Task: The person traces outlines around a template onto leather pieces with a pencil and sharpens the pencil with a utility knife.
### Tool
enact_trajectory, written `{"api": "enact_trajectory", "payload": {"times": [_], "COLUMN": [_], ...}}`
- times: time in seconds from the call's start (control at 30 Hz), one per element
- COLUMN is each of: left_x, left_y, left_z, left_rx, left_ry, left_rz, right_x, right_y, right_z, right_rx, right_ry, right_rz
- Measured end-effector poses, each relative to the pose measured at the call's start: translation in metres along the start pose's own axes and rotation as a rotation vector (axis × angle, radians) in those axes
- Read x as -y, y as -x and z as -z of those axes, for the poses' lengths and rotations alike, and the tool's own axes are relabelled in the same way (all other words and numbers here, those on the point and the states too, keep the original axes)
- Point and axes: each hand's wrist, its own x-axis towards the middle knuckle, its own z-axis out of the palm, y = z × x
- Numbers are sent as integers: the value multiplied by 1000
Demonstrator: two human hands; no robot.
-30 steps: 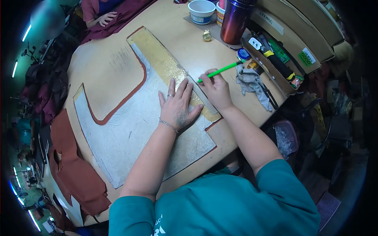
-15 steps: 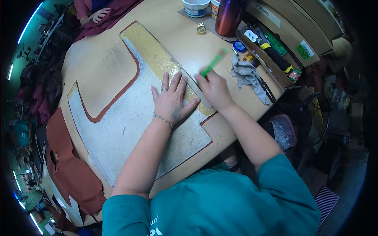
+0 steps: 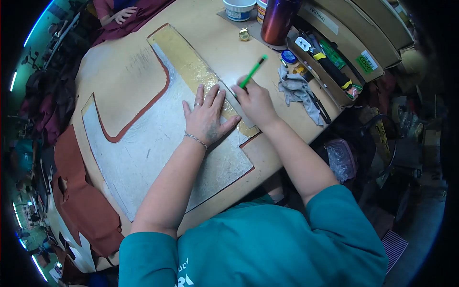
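One grey-and-yellow template (image 3: 138, 162) flat on bench (image 3: 220, 40), nine o'clock of right hand (image 3: 257, 104). Left hand (image 3: 208, 115) atop it, palm down, fingers extended, grip empty. Right grip curled tight round one green pen (image 3: 254, 71), tilted toward one o'clock. Two tubs (image 3: 238, 10) near twelve.

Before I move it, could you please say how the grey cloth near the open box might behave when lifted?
The grey cloth will probably hang limp, as it lies crumpled in loose folds. It looks thin, so likely light. The slim dark object along its edge might shift too.
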Motion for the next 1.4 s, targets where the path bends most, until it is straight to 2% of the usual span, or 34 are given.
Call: {"api": "enact_trajectory", "payload": {"times": [0.13,0.23,0.27,0.33,0.43,0.5,0.63,0.67,0.8,0.9,1.03,1.23,1.37,1.4], "left_x": [0,1,2,3,-5,-9,-8,-8,-8,-9,-8,-8,-7,-8], "left_y": [-3,5,6,13,41,51,55,56,55,54,55,57,58,57], "left_z": [2,-7,-8,-6,11,13,4,3,3,3,2,-1,-1,1], "left_rx": [-19,-50,-80,-142,14,126,172,177,176,185,175,147,112,97], "left_ry": [10,57,59,91,3,40,81,87,96,89,91,101,108,134], "left_rz": [1,0,-10,-53,-70,-1,54,56,67,62,63,59,50,43], "right_x": [13,19,18,7,-4,-4,14,12,-14,9,-5,9,-11,-2], "right_y": [62,86,87,93,98,100,96,94,83,88,84,86,67,64], "right_z": [72,77,68,48,30,24,23,24,38,28,38,31,69,72], "right_rx": [325,149,130,153,135,145,194,201,138,155,176,231,51,31], "right_ry": [37,-284,-412,-467,-491,-534,-258,-222,-337,-77,-293,-163,111,75], "right_rz": [-118,-127,-100,-130,-137,-144,-79,-3,-88,159,-99,44,124,96]}}
